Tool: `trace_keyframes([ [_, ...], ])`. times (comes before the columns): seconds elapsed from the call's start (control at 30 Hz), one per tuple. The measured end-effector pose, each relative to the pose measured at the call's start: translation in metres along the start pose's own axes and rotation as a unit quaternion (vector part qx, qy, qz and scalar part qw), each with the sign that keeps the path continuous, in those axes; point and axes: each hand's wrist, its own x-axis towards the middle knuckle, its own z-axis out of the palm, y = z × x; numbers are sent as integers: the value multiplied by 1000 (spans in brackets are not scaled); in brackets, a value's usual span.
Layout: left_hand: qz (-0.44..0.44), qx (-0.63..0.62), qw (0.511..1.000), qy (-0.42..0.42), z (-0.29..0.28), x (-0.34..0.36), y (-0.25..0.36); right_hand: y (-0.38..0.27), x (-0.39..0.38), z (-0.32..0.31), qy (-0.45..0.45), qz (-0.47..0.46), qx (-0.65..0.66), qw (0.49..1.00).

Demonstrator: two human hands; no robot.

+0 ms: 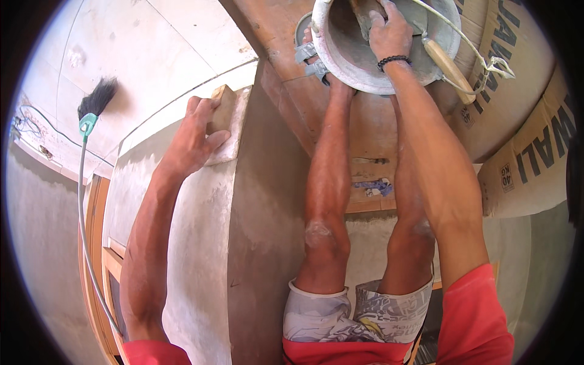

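Observation:
My left hand (198, 131) is closed round the wooden block handle of a plastering float (229, 149). The float's pale, mortar-smeared board lies on a ledge at the corner of a plastered block (201, 201). At the top, my right hand (391, 35), with a dark beaded bracelet at the wrist, reaches into a whitish bucket (340, 70). Its fingers close on a flat grey-brown piece (364, 13), partly cut off by the frame's edge. A trowel (449, 70) rests against the bucket, its wooden handle sticking out over the rim.
Large printed brown paper sacks (523, 176) stand at the right. A black-bristled brush (97, 100) with a green head and long grey handle leans at the left. My sandalled foot (313, 61) is beside the bucket. A thin cable (61, 131) runs at far left.

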Motion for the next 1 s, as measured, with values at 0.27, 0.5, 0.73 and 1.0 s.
trace_keyframes([
  [0.27, -1, 10, 1000, 2, -2, 4, -3, 16, -3, 6, -75, -7, 126, 989],
  [0.5, -2, 14, 1000, 2, -1, 6, 1, 34, 11, 9, -222, 57, 179, 957],
  [0.73, 3, 13, 1000, 4, -2, 7, 2, 33, 9, 14, -237, 241, 281, 898],
  [1.0, -6, 3, 1000, 2, -3, 5, 0, 13, -5, -14, -271, 382, 551, 691],
])
